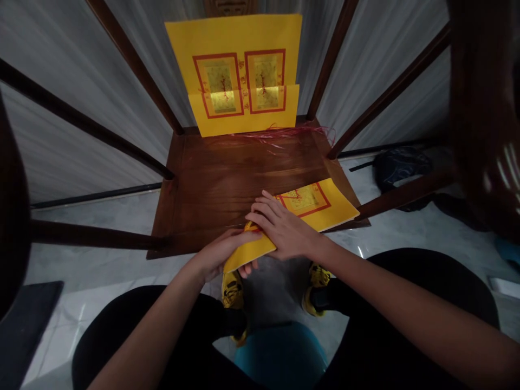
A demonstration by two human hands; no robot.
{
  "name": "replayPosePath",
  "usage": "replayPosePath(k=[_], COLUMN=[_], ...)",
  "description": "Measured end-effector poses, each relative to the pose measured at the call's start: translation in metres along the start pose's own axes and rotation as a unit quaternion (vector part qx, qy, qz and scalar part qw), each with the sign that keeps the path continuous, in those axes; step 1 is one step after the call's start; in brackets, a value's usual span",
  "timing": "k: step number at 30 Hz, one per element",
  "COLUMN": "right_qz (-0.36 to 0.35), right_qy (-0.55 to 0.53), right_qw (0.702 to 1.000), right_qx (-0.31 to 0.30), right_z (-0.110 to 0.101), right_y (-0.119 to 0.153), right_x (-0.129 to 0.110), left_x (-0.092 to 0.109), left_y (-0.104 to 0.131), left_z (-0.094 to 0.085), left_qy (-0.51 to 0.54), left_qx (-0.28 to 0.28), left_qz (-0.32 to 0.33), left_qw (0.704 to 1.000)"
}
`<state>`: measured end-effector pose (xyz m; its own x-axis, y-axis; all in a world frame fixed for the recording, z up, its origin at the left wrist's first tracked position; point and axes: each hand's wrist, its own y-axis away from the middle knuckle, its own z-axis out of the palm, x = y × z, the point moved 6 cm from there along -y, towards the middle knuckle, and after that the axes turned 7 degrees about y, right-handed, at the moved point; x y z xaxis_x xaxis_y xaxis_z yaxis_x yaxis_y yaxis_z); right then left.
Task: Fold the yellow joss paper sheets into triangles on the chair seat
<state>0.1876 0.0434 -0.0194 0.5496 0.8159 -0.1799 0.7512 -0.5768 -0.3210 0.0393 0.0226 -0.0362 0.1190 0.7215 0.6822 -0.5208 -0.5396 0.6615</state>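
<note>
A folded sheet of yellow joss paper point(303, 203), with a red-bordered gold square, lies along the front of the wooden seat and overhangs its edge. My left hand point(223, 249) grips the near left end, thumb on top and fingertips showing underneath. My right hand point(282, 227) is laid over the middle of the paper, its fingers bent across it and its thumb hidden. At the back of the seat, another joss paper piece point(244, 124) stands upright with two gold squares in red frames and a crease across it.
The wooden chair seat point(215, 184) has dark posts around it. Pink plastic strands point(280, 132) lie along its back. A dark bag point(400, 168) rests on the floor at right. Yellow shoes point(232, 290) and a blue stool point(280, 352) show below.
</note>
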Motion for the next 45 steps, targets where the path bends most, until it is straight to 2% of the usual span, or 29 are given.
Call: replayPosePath(k=[4,6,8,11,13,16,19,24,27,33,37,41,45], right_qz=[-0.048,-0.061,-0.075,-0.100,-0.119,-0.127,-0.107,-0.063,-0.038,0.023,0.057,0.063,0.056], right_qy=[0.007,0.007,0.000,-0.018,-0.019,-0.011,-0.016,-0.022,-0.034,-0.052,-0.040,-0.019,-0.011], right_qw=[0.997,0.996,0.995,0.995,0.993,0.988,0.988,0.991,0.994,0.996,0.996,0.996,0.996], right_qx=[0.057,0.070,0.067,0.026,-0.016,-0.081,-0.114,-0.115,-0.097,-0.067,-0.057,-0.056,-0.062], right_z=[-0.006,-0.004,0.000,0.007,0.010,0.011,0.010,0.012,0.016,0.020,0.020,0.020,0.017], right_y=[0.011,0.017,0.023,0.028,0.030,0.029,0.025,0.014,0.007,-0.006,-0.009,-0.010,-0.011], right_x=[-0.004,-0.004,-0.005,-0.009,-0.013,-0.018,-0.020,-0.018,-0.014,0.000,0.008,0.007,0.005], left_x=[-0.024,-0.042,-0.058,-0.080,-0.086,-0.084,-0.078,-0.066,-0.056,-0.044,-0.035,-0.027,-0.014], left_y=[0.000,-0.002,-0.007,-0.015,-0.015,-0.012,-0.007,-0.001,-0.001,-0.005,0.009,0.028,0.032], left_z=[0.005,0.014,0.024,0.039,0.048,0.054,0.054,0.039,0.026,0.000,-0.016,-0.029,-0.034], left_qy=[0.086,0.131,0.177,0.226,0.246,0.280,0.298,0.325,0.325,0.206,0.107,0.043,0.038], left_qx=[-0.089,-0.154,-0.207,-0.259,-0.292,-0.299,-0.300,-0.269,-0.241,-0.159,-0.101,-0.038,0.007], left_qz=[-0.057,-0.085,-0.085,-0.086,-0.090,-0.089,-0.123,-0.173,-0.171,-0.134,-0.110,-0.058,0.003], left_qw=[0.991,0.976,0.958,0.935,0.920,0.908,0.898,0.890,0.898,0.956,0.983,0.997,0.999])
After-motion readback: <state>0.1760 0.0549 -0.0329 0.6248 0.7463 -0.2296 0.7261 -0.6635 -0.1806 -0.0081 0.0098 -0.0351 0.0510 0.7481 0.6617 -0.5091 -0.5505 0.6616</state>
